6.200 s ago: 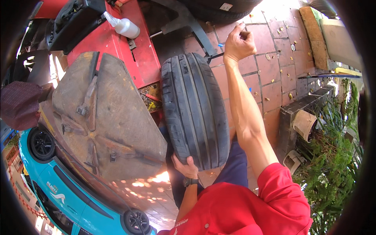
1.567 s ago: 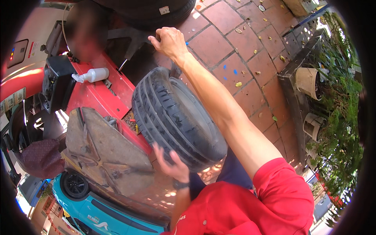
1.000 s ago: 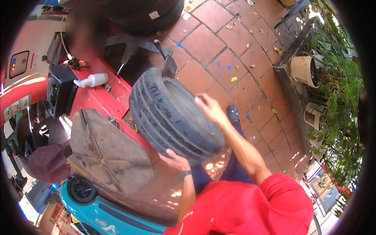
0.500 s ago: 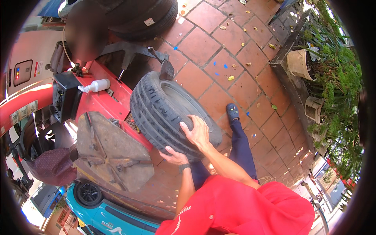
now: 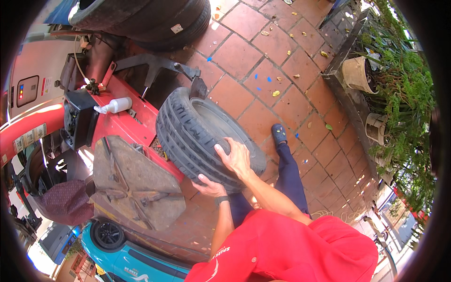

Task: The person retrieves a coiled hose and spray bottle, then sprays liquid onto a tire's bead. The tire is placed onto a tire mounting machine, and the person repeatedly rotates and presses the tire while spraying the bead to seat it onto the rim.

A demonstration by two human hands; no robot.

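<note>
1. Head view, looking down: a person in a red shirt and dark blue trousers stands on a red brick floor (image 5: 263, 61) and holds a black car tyre (image 5: 206, 136).
2. The tyre is tilted, its tread facing down-left, leaning beside the red tyre-changing machine (image 5: 127, 127) with its open sidewall turned up toward the person.
3. The right hand (image 5: 236, 157) lies over the upper sidewall, fingers spread and curled onto the rubber, gripping the tyre.
4. The left hand (image 5: 210, 187) is under the lower edge of the tread, palm cupped against it, grasping the tyre from below; a dark watch sits on that wrist.
5. A white squeeze bottle (image 5: 115, 105) lies on the red machine, well apart from the tyre.
6. A worn, rusty turntable plate (image 5: 136, 183) sits just left of the tyre's lower edge.
7. Another big tyre (image 5: 155, 19) lies at the top, beyond the machine.
8. Clay flower pots (image 5: 358, 75) and green plants line the right side.
9. One dark shoe (image 5: 279, 134) stands on the bricks, just right of the tyre.
</note>
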